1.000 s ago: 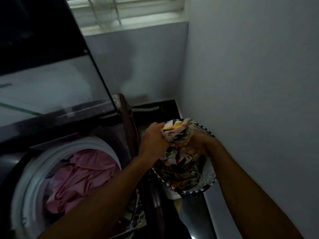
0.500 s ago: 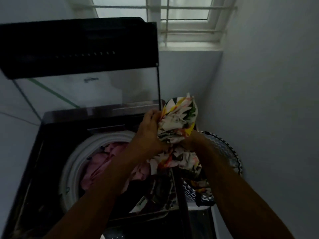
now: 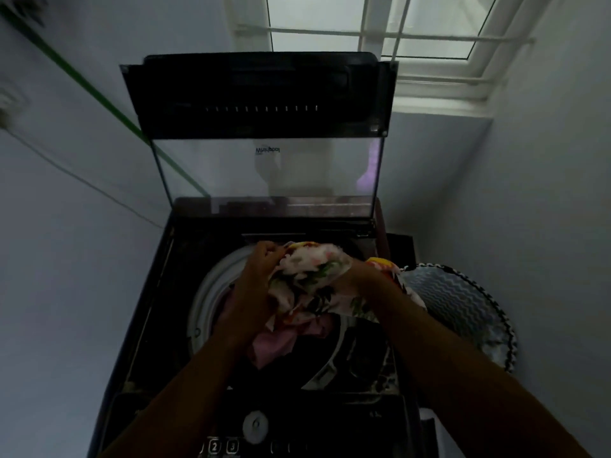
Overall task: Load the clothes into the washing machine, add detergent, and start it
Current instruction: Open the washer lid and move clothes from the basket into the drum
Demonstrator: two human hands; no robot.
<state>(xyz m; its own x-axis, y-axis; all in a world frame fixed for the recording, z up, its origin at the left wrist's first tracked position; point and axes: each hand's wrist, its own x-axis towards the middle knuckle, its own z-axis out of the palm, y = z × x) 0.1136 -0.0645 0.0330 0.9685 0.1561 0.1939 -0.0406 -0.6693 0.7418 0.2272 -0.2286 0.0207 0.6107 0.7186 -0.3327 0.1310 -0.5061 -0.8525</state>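
A dark top-loading washing machine [image 3: 148, 325] stands below me with its glass lid [image 3: 264, 173] raised. Over its white-rimmed drum opening [image 3: 211, 292] I hold a bundled floral garment [image 3: 314, 279]. My left hand [image 3: 258, 276] grips the bundle's left side and my right hand [image 3: 360, 279] grips its right side. Pink clothes [image 3: 274, 348] lie in the drum beneath the bundle.
A laundry basket [image 3: 463, 309] with a black-and-white zigzag rim stands on the floor right of the machine. The control panel with a round knob [image 3: 255, 424] runs along the near edge. Walls close in on both sides; a window [image 3: 380, 34] is behind.
Both hands lifted the floral garment out of the basket and carried it left, so it now hangs over the drum. My view swung left and centred on the machine.
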